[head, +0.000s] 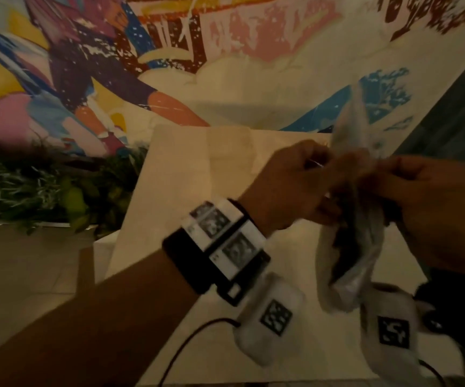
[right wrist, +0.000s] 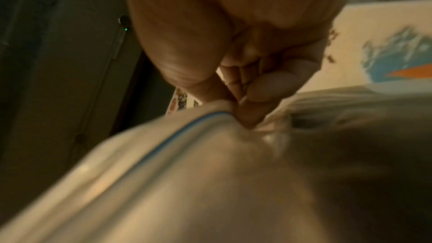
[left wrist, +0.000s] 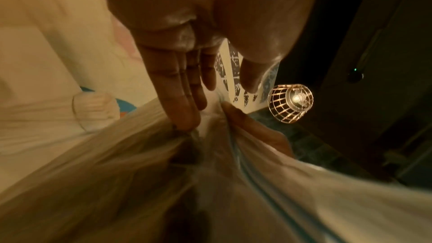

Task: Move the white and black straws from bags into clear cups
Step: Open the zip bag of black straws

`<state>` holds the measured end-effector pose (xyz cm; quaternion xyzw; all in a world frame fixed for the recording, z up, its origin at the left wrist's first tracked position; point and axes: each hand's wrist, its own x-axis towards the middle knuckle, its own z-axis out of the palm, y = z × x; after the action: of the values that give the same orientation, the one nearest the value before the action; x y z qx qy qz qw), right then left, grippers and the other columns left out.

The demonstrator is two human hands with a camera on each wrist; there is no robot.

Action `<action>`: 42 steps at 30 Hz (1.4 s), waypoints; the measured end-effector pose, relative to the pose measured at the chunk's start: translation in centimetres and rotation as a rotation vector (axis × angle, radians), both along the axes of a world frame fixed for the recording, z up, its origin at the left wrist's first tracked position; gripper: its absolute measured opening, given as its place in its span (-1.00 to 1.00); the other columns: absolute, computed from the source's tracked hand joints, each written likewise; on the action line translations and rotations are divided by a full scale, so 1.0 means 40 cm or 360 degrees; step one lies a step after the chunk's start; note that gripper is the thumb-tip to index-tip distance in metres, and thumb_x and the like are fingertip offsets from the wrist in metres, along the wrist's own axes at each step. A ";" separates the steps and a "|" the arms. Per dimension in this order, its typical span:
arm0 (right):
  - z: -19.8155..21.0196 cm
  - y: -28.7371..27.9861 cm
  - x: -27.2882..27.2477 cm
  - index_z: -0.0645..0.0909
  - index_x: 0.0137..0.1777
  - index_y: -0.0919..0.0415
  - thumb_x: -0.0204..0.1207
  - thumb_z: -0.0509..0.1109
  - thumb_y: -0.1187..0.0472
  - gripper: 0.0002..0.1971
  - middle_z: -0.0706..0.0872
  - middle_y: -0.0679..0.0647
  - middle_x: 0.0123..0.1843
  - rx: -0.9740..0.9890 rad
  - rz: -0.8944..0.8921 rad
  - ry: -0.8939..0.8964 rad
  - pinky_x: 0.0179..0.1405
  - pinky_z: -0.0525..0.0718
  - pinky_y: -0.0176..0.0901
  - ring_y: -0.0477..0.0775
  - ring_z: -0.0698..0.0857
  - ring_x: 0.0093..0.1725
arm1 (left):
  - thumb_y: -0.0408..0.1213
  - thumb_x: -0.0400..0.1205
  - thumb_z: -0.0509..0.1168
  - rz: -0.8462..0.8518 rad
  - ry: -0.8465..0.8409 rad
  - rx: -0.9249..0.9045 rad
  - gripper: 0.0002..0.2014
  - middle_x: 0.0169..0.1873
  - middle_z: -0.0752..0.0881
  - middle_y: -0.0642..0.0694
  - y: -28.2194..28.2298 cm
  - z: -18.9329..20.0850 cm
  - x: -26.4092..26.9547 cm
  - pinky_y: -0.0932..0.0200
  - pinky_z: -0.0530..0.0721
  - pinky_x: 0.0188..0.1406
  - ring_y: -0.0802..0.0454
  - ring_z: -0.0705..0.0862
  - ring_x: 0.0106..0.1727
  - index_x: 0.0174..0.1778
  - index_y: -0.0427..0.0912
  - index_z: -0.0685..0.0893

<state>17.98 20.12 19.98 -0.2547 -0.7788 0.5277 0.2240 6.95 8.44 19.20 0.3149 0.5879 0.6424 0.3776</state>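
I hold a clear zip bag (head: 350, 263) in the air over the table with both hands. Dark straws (head: 343, 247) show through its blurred plastic. My left hand (head: 303, 185) grips the bag's upper part from the left. In the left wrist view its fingers (left wrist: 182, 99) reach down onto the bag's rim (left wrist: 217, 117). My right hand (head: 435, 208) holds the bag from the right, and its thumb and fingers (right wrist: 247, 106) pinch the blue-lined zip edge (right wrist: 187, 128). A clear cup (left wrist: 95, 110) with pale straws stands on the table behind the bag.
A pale table (head: 175, 169) lies under my hands. Green plants (head: 30, 185) stand at the left, in front of a painted wall (head: 225, 65). A wire-cage lamp (left wrist: 290, 103) hangs at the right of the left wrist view, against a dark area.
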 end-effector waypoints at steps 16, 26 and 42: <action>-0.199 -0.147 -0.202 0.69 -0.22 0.34 0.56 0.37 0.33 -0.85 0.70 0.13 -0.50 -0.0482 0.0728 -0.0406 -0.56 0.58 -0.22 0.04 0.63 -0.54 | -0.18 0.63 0.33 0.0746 -0.0408 -0.0363 -0.79 -0.34 0.73 -0.22 -0.198 -0.197 -0.072 0.11 0.69 -0.33 -0.11 0.71 -0.34 -0.21 -0.25 0.66; -0.203 -0.132 -0.282 0.66 -0.41 0.22 0.34 0.51 -0.03 -0.69 0.71 0.17 -0.48 0.0145 0.0678 -0.0290 -0.41 0.74 0.13 0.17 0.72 -0.42 | -0.42 0.52 0.44 0.0942 0.0077 -0.0416 -0.84 -0.59 0.65 -0.10 -0.195 -0.216 -0.049 0.23 0.63 -0.54 0.08 0.61 -0.57 -0.38 -0.31 0.68; -0.184 -0.128 -0.283 0.71 -0.41 0.18 0.42 0.51 0.01 -0.72 0.72 0.10 -0.52 0.0090 0.0907 -0.0129 -0.53 0.61 -0.18 -0.10 0.61 -0.59 | -0.14 0.51 0.46 0.1050 -0.0048 -0.0526 -0.74 -0.42 0.76 -0.15 -0.177 -0.151 -0.139 0.21 0.67 -0.52 0.03 0.70 -0.53 -0.16 -0.31 0.72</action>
<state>6.68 14.99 12.64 -0.0400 -0.8417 0.5368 0.0424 1.37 1.37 13.18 0.0337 0.7480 0.6305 0.2046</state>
